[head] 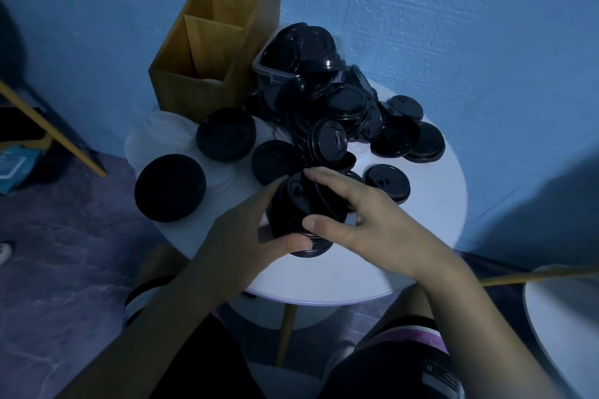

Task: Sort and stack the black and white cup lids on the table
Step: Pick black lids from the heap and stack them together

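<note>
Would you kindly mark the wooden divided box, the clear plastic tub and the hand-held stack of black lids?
wooden divided box (pixel 181 91): head view, on its near front wall.
clear plastic tub (pixel 271 74): head view, on its near rim.
hand-held stack of black lids (pixel 290 209): head view, on the stack's side.

No writing can be read. A small black label on the dark clothing at the lower right bears pale print, too blurred to make out. A blue packet at the far left shows pale markings, likewise illegible. The black round plastic cup lids carry raised marks, not legible letters.
</note>
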A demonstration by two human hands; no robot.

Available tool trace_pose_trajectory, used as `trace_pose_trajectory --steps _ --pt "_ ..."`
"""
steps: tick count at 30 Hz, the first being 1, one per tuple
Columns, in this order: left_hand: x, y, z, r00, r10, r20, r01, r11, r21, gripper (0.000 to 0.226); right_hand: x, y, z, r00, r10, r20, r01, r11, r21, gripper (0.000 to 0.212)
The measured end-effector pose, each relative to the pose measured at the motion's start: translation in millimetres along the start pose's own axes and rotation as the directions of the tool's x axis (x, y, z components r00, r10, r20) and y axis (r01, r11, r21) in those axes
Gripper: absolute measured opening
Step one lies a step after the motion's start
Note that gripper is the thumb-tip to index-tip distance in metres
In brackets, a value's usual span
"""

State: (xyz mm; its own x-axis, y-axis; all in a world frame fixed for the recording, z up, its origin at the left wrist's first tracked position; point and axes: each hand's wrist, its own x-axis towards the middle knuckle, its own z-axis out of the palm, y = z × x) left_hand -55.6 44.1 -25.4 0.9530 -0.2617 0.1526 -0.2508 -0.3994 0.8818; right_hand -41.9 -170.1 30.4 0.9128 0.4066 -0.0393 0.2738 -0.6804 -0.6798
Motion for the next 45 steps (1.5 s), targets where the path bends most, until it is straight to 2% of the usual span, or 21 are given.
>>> trace_pose_trajectory --steps 8,17,28,36,40,43,45 --pt "1.3 -3.4 3.1 1.0 0.0 0.004 0.0 0.999 0.049 0.074 0.2 -1.0 -7.1 0.998 0.004 0.056 -0.009 0.996 0.088 0.069" --pt "0.3 -5.0 2.9 1.0 0.002 0.001 -0.002 0.996 0.091 0.072 5.5 -4.2 -10.9 0.995 0.023 0.093 -0.027 0.999 0.042 0.072" --pt "1.8 -2.9 -0.8 1.0 -0.007 0.022 0.006 0.997 0.072 0.07 10.1 -1.7 -17.2 0.981 -0.029 0.192 -0.01 0.98 0.198 0.071" --pt "-1.1 -4.8 4.0 0.999 0.024 -0.032 -0.02 0.993 0.114 0.072 7.2 -0.7 -12.6 0.992 0.001 0.129 -0.018 0.991 0.131 0.069" --pt "0.1 -5.2 5.7 0.998 0.038 -0.048 -0.031 0.99 0.141 0.074 5.3 -1.7 -7.3 0.997 -0.003 0.075 0.004 1.0 -0.007 0.071" --pt "0.6 -6.8 5.5 0.998 0.025 -0.051 -0.018 0.992 0.128 0.079 4.0 -1.0 -4.0 0.999 -0.006 0.054 0.005 1.0 0.016 0.069" --pt "0.6 -7.5 5.9 0.999 -0.002 -0.05 0.007 0.994 0.106 0.093 2.0 0.1 -1.8 0.999 -0.003 0.043 0.001 0.999 0.045 0.068"
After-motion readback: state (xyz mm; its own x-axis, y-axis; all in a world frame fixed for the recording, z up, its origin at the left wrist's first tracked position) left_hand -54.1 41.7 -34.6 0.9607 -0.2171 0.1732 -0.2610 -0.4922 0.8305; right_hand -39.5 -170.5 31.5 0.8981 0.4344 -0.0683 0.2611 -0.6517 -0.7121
